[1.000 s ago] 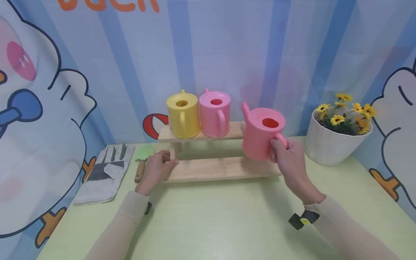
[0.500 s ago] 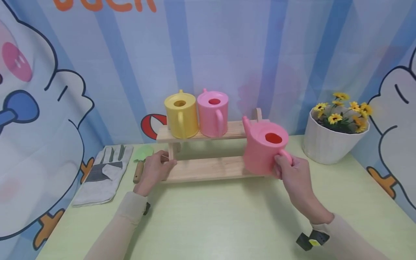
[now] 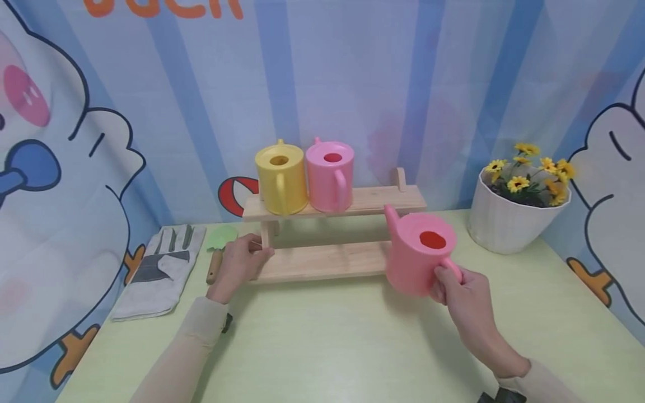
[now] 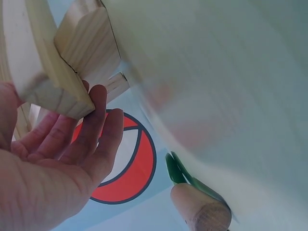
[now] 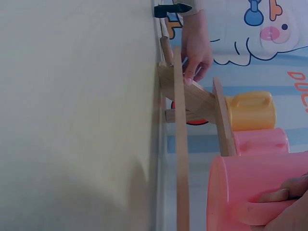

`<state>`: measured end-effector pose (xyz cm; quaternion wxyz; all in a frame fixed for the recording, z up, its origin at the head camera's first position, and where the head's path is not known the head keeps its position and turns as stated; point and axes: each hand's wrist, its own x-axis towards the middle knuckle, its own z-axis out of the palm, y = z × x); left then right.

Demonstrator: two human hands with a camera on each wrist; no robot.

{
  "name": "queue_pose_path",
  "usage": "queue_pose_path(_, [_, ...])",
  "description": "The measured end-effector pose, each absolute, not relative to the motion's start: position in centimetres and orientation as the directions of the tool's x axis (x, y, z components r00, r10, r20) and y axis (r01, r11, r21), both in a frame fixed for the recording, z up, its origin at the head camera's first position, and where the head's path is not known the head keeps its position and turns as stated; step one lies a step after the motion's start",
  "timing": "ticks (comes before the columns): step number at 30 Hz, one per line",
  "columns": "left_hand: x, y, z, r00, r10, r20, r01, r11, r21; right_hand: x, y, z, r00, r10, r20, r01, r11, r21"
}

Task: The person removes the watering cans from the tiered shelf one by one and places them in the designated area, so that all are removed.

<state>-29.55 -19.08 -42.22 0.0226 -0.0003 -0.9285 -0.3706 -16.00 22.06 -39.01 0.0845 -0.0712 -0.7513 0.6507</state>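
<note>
My right hand (image 3: 471,313) grips the handle of a pink watering can (image 3: 407,266), fingers curled through it. The can hangs before the right end of a two-tier wooden shelf (image 3: 322,262), spout at its left, and covers part of the lower board. With my left hand (image 3: 237,268) I hold the shelf's left end, thumb on the lower board and fingers round its edge, also seen in the left wrist view. On the upper tier stand a yellow watering can (image 3: 294,187) and a second pink watering can (image 3: 322,187), side by side, handles facing me.
A white pot (image 3: 509,224) with yellow flowers stands at the back right. Left of the shelf lie a green trowel (image 3: 215,266) with a wooden handle and grey-white gloves (image 3: 156,285). A printed blue cloth (image 3: 322,73) hangs behind the table.
My right hand has brought the pink watering can down and toward me, off to the right, away from the upper tier, whose right end now shows. The left hand stays at the shelf.
</note>
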Motion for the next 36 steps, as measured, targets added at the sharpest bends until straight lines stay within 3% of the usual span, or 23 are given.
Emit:
queue_pose_path(22, [-29.3, -19.1, -42.2, -0.999, -0.012, 0.048, 0.024, 0.731, 0.682, -13.9, 22.3, -41.9, -0.96, 0.252, -0.125, 0.171, 0.17, -0.97])
queue_pose_path(36, [-29.5, -19.0, -42.1, -0.999, -0.014, 0.029, 0.01, 0.73, 0.683, -13.3, 22.0, -43.2, -0.962, 0.256, -0.095, 0.134, 0.139, -0.981])
